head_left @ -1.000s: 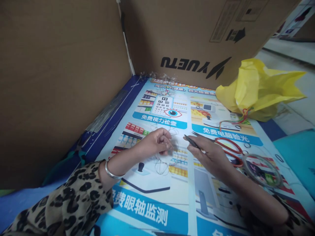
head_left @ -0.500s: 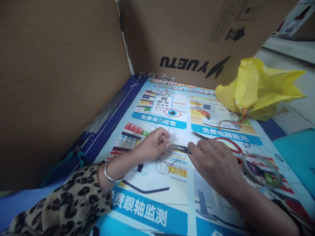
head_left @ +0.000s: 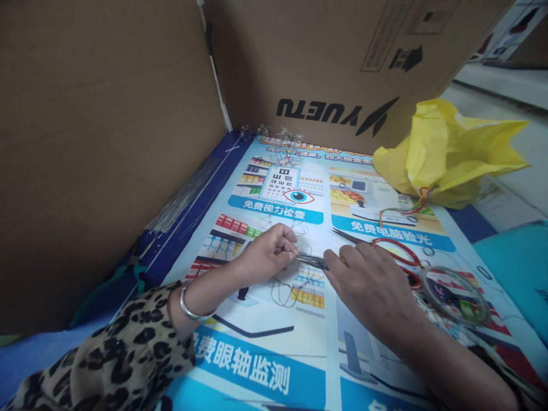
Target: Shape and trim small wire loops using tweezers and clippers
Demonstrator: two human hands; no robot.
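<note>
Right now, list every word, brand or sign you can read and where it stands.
"YUETU", upside down, and a black arrow: cardboard.
"免费视力检查": poster.
"免费电脑验光": poster.
"费眼轴监测": poster.
Turned "E" signs: the poster's eye chart.
Too blurred or cut off: poster heading, lower-right caption, cardboard's boxed print, mark on the turquoise item.

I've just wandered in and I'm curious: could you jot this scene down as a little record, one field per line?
Left hand: the left hand is curled in a pinch; what it pinches is too small to tell
Right hand: the right hand grips a slim plier-like tool, tip at the left fingertips
Below the left hand: thin wire loops
Beside the right hand: red-handled scissors, partly covered
Surface: printed poster
Far right: crumpled yellow bag
Behind: upright cardboard, lettering upside down
</note>
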